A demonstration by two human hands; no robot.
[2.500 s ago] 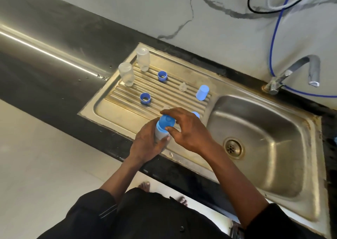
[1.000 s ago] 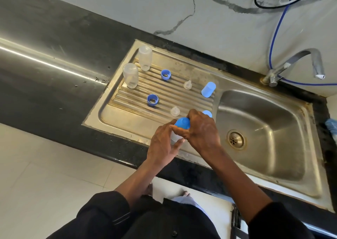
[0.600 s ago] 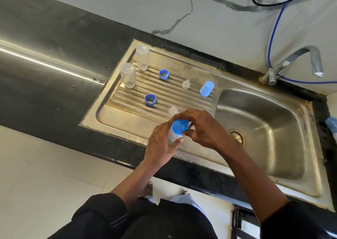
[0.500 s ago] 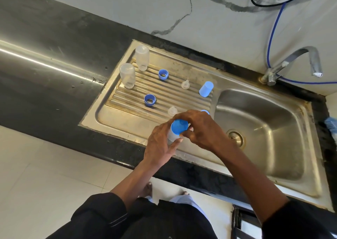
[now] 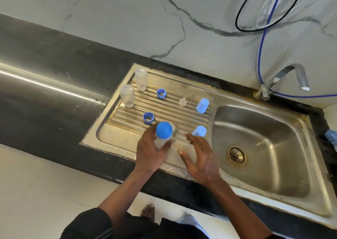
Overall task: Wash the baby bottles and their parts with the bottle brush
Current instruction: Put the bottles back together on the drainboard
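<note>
Beyond the hands, the drainboard (image 5: 182, 85) is carrying two uncapped bottles (image 5: 127, 96). The right hand (image 5: 200, 156) is now spreading open, having let go of the blue cap (image 5: 164, 130) it was turning. The left hand (image 5: 147, 153) is gripping the capped baby bottle (image 5: 161, 142) alone. This one is probably closed up now.

A steel sink (image 5: 308, 140) sits in a black tabletop (image 5: 45, 60) against a grey-veined marble wall (image 5: 127, 10). A blue hose (image 5: 261, 43) and black cable (image 5: 236, 20) loop above the tap (image 5: 284, 72) at the tabletop's back edge; pale tiles cover the floor (image 5: 36, 184).
</note>
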